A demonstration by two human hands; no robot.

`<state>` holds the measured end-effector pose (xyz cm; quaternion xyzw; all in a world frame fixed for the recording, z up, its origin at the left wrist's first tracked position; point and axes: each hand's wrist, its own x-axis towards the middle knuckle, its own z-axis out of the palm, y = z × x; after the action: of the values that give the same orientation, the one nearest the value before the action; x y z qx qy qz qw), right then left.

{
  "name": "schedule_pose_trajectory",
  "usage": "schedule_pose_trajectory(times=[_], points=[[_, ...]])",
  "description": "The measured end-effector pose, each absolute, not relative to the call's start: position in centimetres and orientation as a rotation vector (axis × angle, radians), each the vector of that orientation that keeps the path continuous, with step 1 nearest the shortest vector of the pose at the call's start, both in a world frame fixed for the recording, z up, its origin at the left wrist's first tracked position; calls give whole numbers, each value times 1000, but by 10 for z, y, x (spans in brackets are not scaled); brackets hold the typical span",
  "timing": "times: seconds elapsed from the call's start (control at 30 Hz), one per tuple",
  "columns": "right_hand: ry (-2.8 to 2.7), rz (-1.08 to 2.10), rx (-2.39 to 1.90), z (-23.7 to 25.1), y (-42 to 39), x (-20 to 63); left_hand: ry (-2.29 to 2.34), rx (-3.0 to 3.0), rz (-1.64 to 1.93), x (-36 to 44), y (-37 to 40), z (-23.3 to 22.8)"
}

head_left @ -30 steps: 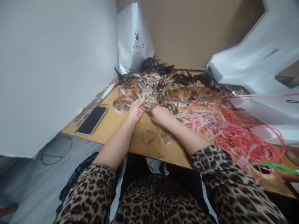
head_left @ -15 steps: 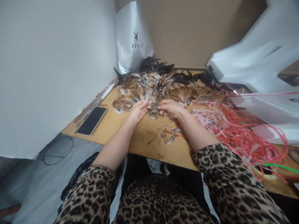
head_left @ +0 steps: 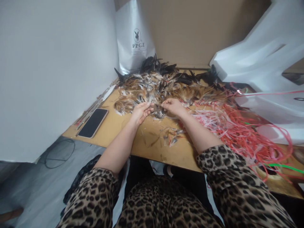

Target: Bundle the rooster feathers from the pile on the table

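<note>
A heap of brown, white and black feathers [head_left: 166,85] covers the far part of a wooden table [head_left: 114,126]. My left hand [head_left: 140,111] rests at the heap's near edge with its fingers curled around a small bunch of feathers. My right hand [head_left: 174,106] is just to the right, its fingertips pinching feathers in the same bunch. The two hands almost touch. A few loose feathers and scraps [head_left: 172,137] lie on the table between my forearms.
A tangle of red and pink plastic strips [head_left: 239,129] spreads over the table's right side. A black phone [head_left: 93,123] lies near the left edge beside thin rods. A white PPGZ bag [head_left: 135,38] stands at the back, white bags [head_left: 268,63] at right.
My right hand has moved away from me and slightly right, up to the edge of the feather heap. My left hand has stayed in place.
</note>
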<state>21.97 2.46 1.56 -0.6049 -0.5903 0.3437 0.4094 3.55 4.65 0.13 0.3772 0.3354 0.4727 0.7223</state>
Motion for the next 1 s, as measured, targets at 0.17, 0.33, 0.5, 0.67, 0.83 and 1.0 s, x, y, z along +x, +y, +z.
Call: schedule_pose_trajectory(times=[0.17, 0.33, 0.5, 0.67, 0.83, 1.0], points=[[-1546, 761, -1559, 19, 27, 225, 754, 825, 1060, 35, 47, 1], [-1756, 674, -1697, 31, 22, 231, 755, 834, 1049, 36, 47, 0], [-1965, 546, -1807, 35, 14, 222, 750, 845, 1045, 36, 48, 0], [-2073, 452, -1881, 29, 13, 213, 746, 864, 1021, 37, 48, -1], [-1718, 996, -1681, 35, 14, 219, 764, 878, 1016, 37, 46, -1], [-1268, 1360, -1369, 41, 14, 220, 747, 891, 979, 39, 43, 0]])
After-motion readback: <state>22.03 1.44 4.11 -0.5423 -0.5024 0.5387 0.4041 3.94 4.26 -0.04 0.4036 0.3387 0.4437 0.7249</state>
